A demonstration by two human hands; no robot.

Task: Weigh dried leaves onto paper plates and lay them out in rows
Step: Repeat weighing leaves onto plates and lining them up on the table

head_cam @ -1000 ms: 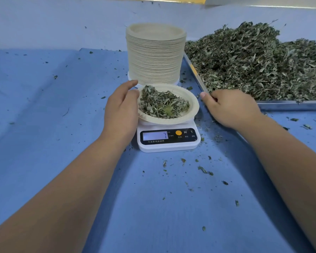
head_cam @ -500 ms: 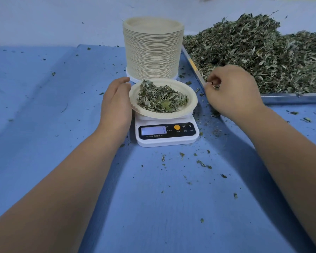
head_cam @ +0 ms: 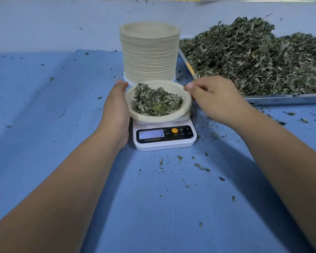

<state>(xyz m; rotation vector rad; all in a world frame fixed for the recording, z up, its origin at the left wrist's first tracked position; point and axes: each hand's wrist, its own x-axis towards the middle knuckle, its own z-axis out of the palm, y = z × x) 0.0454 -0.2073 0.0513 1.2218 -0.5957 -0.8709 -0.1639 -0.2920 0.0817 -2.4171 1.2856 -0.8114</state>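
A paper plate with a small heap of dried leaves sits over a white digital scale, shifted a little left of the scale's platform. The display shows a 7. My left hand cups the plate's left rim, fingers curled around the edge. From the right, my right hand pinches the rim with thumb and fingers. A tall stack of empty paper plates stands right behind the scale.
A metal tray heaped with dried leaves fills the back right, close to my right hand. Leaf crumbs are scattered over the blue table cover in front of and right of the scale.
My right hand left the tray's edge and came across to grip the plate's right rim. The plate has shifted slightly left on the scale. My left hand stays at the left rim.
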